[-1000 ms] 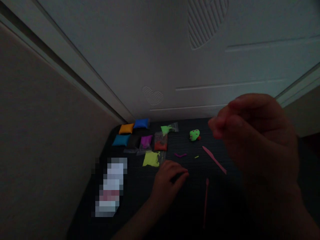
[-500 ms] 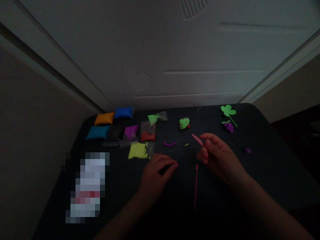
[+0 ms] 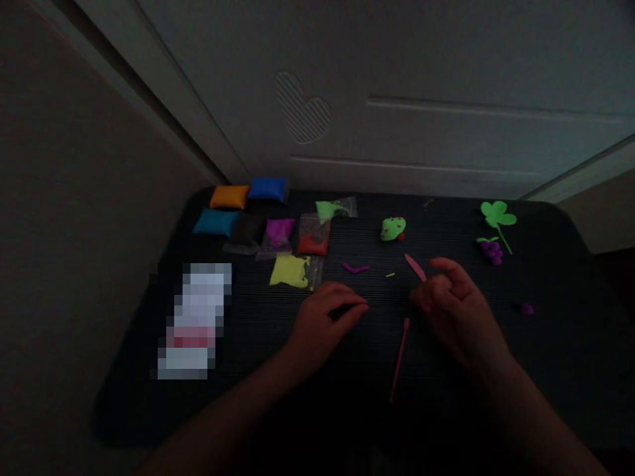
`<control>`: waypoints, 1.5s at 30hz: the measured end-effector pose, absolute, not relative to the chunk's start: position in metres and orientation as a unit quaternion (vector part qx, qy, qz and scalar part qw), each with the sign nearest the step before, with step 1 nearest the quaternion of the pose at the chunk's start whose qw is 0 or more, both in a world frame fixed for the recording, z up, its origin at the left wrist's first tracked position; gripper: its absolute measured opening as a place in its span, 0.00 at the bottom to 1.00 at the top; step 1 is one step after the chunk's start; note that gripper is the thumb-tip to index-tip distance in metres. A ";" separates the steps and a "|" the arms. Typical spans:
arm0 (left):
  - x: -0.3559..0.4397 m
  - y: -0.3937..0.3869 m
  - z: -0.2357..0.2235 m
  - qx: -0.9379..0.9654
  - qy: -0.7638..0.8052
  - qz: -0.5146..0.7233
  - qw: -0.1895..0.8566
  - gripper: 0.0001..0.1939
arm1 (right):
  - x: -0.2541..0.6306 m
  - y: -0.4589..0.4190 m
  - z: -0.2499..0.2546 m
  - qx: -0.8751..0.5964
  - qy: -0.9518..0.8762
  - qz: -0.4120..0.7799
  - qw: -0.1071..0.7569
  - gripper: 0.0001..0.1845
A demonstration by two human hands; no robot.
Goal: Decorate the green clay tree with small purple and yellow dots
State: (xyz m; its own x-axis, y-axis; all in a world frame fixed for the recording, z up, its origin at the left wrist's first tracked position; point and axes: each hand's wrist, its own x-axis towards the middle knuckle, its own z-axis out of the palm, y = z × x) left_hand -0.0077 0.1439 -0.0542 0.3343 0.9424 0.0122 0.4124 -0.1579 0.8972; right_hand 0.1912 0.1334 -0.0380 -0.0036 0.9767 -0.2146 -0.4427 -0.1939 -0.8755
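Note:
Thumb and fingertips of my left hand (image 3: 330, 314) are pressed together just above the dark table; whatever may be between them is too small to make out. My right hand (image 3: 454, 307) has curled fingers, the thumb against them and the index finger bent above. Its grip hides any content. Beside it a pink modelling knife (image 3: 415, 266) shows, its lower end behind the fingers. A pink thin stick tool (image 3: 399, 360) lies between both hands. Farther back are a bent purple clay strip (image 3: 355, 269), a tiny yellow clay piece (image 3: 390, 274) and a green clay tree (image 3: 393, 229) with small dots.
Packets of coloured clay stand at the left, among them a yellow packet (image 3: 290, 271) and a red packet (image 3: 313, 243). A blurred pale item (image 3: 198, 311) lies front left. At right are a green clay clover (image 3: 497, 214), purple clay grapes (image 3: 491, 251) and a purple lump (image 3: 527, 309).
The view has shifted, so the table's things appear farther right. My right hand's fingers have curled in more, with the thumb moved across them. My left hand keeps its pinch.

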 end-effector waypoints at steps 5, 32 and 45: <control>-0.007 0.144 -0.054 0.689 0.491 0.300 0.440 0.06 | 0.190 0.130 -0.039 -0.472 -0.323 0.636 0.518 0.16; -0.009 0.146 -0.050 0.642 0.488 0.315 0.501 0.06 | 0.190 0.128 -0.038 -0.506 -0.325 0.608 0.518 0.11; -0.014 0.148 -0.051 0.604 0.504 0.326 0.524 0.07 | 0.192 0.129 -0.040 -0.494 -0.292 0.638 0.514 0.10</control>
State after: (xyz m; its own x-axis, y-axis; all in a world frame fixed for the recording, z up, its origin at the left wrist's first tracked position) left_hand -0.0141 0.1481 -0.0507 0.2793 0.9507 -0.1346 0.2688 0.0572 0.9615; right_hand 0.1922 0.1294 -0.0400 0.0161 0.9438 -0.3301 -0.3658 -0.3017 -0.8804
